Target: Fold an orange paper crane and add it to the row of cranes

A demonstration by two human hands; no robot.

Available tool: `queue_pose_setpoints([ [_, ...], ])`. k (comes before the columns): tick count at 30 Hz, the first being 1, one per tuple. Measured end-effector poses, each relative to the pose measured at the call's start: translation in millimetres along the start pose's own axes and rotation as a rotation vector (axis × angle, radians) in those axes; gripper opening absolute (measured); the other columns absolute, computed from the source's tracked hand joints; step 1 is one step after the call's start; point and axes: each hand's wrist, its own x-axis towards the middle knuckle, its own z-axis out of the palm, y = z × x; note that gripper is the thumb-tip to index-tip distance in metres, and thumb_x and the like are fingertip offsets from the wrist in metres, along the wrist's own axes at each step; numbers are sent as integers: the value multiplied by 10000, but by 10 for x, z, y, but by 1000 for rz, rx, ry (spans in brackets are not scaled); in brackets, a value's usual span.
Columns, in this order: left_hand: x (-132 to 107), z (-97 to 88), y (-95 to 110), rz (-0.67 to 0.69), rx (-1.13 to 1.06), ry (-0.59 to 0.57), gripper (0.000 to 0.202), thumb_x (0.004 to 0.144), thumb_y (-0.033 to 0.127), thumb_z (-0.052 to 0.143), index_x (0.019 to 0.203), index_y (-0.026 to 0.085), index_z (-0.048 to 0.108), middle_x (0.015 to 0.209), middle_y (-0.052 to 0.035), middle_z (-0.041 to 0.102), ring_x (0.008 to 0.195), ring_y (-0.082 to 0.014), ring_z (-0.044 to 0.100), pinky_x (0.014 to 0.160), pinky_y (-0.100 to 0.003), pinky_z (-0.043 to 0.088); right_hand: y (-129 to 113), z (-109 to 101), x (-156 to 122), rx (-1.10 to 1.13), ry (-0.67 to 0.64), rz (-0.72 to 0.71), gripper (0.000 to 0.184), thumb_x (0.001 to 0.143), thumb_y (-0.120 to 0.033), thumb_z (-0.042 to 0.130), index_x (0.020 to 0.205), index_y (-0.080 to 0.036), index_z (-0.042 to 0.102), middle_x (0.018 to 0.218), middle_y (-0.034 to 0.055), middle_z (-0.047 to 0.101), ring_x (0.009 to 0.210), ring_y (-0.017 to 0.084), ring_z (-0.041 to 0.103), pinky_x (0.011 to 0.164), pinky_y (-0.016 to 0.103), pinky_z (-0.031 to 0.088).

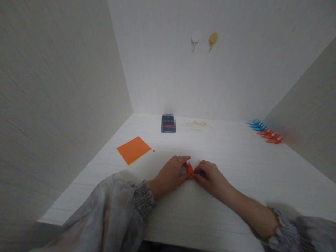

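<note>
Between my two hands is a small folded piece of orange paper [189,169], its pointed tips facing up. My left hand [173,172], with a ring on one finger, pinches it from the left between thumb and fingers. From the right, my right hand [209,173] grips its lower edge with curled fingers. Fingertips cover part of the folded paper, so its full shape is hidden. To the left lies a stack of square orange paper [134,150] with a yellow edge showing, and a tiny orange scrap [153,150] sits beside its corner.
A row of folded blue paper pieces [256,125] and folded orange paper pieces [270,135] stands at the right by the side wall. A dark blurred box [168,123] is near the back wall. A white hook [194,39] and a yellow hook [213,39] are on that wall.
</note>
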Motion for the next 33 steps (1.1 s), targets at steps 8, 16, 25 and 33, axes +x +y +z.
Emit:
queue_pose_setpoints([
  [8,12,16,5,-84,-334,5,545,639,236,656,1130,191,424,912,-32,554,847,-152,521,806,-321,408,19,41,17,160,14,104,132,702,-235,547,588,-170,531,612,7,526,573,138,475,520,246,345],
  [16,59,-41,86,-61,-979,120,403,665,177,629,1032,176,461,865,-22,534,818,-127,549,782,-322,444,-22,-24,12,612,132,53,125,780,-289,498,702,-191,494,650,-7,500,623,131,469,570,256,389],
  [25,70,-56,114,-243,-867,202,384,629,192,654,977,156,495,855,-22,531,772,-112,539,706,-275,439,-125,-111,22,867,114,3,135,786,-317,513,745,-189,509,717,17,572,689,143,529,657,280,418],
  [33,77,-8,122,-265,-1054,183,422,630,158,642,954,182,373,888,-22,540,714,-107,594,594,-222,437,-180,-95,44,844,179,27,161,775,-340,526,747,-184,504,685,18,575,656,142,536,625,279,431],
])
